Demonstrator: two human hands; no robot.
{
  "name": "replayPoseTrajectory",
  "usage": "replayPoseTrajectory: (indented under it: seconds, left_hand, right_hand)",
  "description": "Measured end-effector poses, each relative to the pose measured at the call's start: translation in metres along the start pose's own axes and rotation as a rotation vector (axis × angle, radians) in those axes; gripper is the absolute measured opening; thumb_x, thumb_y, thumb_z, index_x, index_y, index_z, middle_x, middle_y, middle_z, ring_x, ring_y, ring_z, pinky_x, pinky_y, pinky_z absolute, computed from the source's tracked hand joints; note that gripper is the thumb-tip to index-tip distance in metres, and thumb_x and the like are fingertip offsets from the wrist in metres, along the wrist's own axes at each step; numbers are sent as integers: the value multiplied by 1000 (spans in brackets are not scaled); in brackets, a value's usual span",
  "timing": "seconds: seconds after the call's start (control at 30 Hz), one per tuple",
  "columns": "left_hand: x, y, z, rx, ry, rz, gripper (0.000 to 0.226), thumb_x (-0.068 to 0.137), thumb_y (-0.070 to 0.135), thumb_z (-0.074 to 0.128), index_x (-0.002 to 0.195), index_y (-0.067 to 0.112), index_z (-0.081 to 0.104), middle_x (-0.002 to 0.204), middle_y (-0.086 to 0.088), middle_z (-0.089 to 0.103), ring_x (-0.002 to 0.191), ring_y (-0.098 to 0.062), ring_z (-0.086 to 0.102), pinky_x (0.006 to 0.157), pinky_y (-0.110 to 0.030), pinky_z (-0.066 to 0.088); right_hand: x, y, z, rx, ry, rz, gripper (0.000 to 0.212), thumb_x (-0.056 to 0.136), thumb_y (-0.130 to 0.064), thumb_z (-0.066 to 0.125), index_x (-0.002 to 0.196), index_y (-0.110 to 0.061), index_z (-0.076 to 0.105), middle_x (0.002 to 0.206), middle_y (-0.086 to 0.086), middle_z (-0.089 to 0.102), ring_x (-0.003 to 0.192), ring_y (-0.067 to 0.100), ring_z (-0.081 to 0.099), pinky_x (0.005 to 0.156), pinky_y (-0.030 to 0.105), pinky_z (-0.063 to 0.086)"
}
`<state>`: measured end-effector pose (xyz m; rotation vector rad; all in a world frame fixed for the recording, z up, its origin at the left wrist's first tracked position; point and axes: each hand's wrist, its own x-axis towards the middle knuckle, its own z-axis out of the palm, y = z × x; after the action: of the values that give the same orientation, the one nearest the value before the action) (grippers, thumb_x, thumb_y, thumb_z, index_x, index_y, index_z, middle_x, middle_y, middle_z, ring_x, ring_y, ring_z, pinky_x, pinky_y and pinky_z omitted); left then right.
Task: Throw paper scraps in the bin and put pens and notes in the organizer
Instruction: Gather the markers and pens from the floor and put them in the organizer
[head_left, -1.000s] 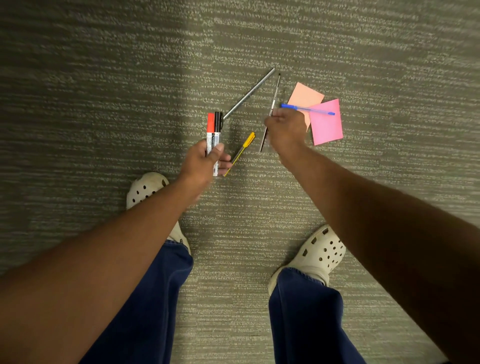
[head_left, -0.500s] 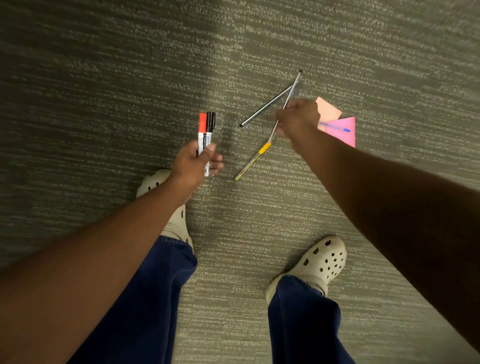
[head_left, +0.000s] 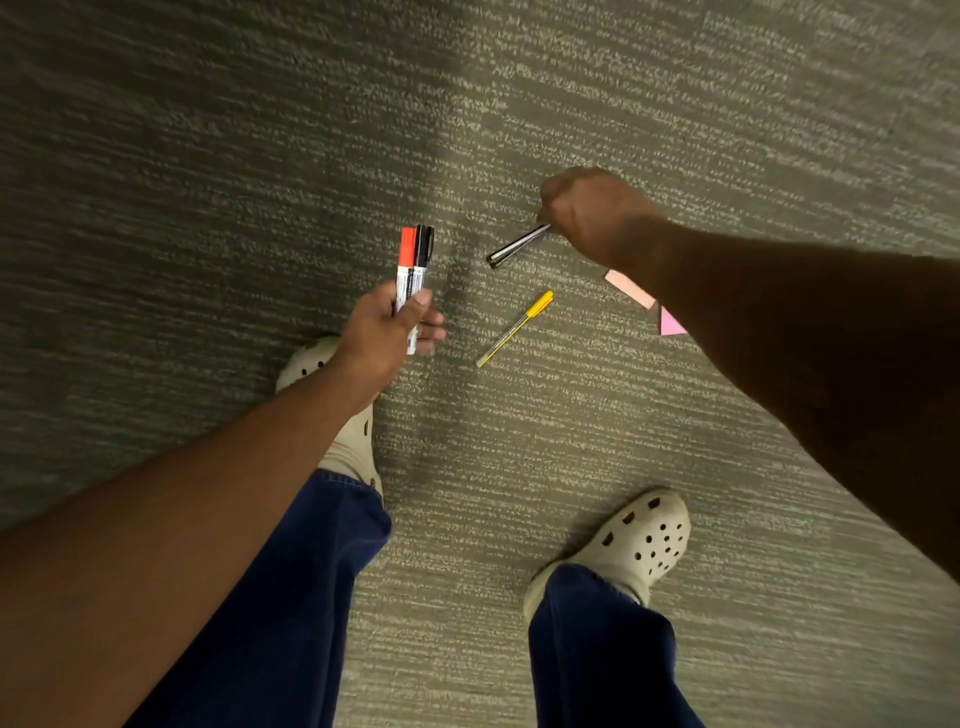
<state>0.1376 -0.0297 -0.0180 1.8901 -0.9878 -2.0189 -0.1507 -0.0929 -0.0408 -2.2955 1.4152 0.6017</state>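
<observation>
Head view, looking down at the carpet (head_left: 208, 260). The yellow-capped pen (head_left: 515, 328) lies loose on the carpet near the middle of the frame, slanted, cap toward the far right, touching neither of your hands. Your left hand (head_left: 387, 332) is closed around two markers held side by side and upright: the red-capped marker (head_left: 405, 265) on the left and the black-capped marker (head_left: 422, 260) touching it on the right, both caps pointing away from you, the barrels pinned between thumb and fingers. Your right hand (head_left: 597, 213) is clenched in a fist above the carpet, farther from you than the yellow-capped pen, gripping thin dark pens (head_left: 517, 246) whose free ends jut out to the left and toward you; how many it holds cannot be told. Partly hidden under your right forearm lie two notes on the carpet: the orange note (head_left: 628, 288) and, just beside it toward the right, a corner of the pink note (head_left: 670, 325). Nearer you stand both feet in pale perforated clogs, the left clog (head_left: 358, 441) under your left wrist, the right clog (head_left: 639, 540) well apart from it, with blue trousers (head_left: 291, 597) below.
</observation>
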Motion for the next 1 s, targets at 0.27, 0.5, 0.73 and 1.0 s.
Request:
replayPoseTrajectory:
  seconds: [0.27,0.5,0.73,1.0]
  left_hand:
    - [-24,-1,10,38,10,12,14,109,19,54,114,8,60,93,-11,72,79,-22,73,79,-41,62]
    - [-125,80,24,-106,38,85,15,107,21,59,114,9,65,94,-11,76,82,-25,78,83,-41,64]
    - [-311,216,20,-288,24,199,19,98,20,69,116,17,75,110,-14,81,104,-27,79,89,-33,65]
    - [-523,359,-6,-379,-54,359,25,102,-1,60,122,13,65,110,-14,79,83,-22,78,80,-34,66]
  right_hand:
    - [-17,-8,-7,151,16,127,28,101,-15,47,105,0,71,102,20,68,95,39,67,78,40,52]
    - [-120,-46,-107,1506,358,675,25,89,-8,78,111,1,74,103,12,76,85,16,68,74,25,55]
    - [-274,-83,-295,2038,403,710,43,88,-5,78,129,-2,63,116,23,76,105,33,74,98,51,58]
    - [-411,-123,-509,1948,357,488,28,94,-4,72,120,-2,64,115,17,77,91,18,79,75,28,63]
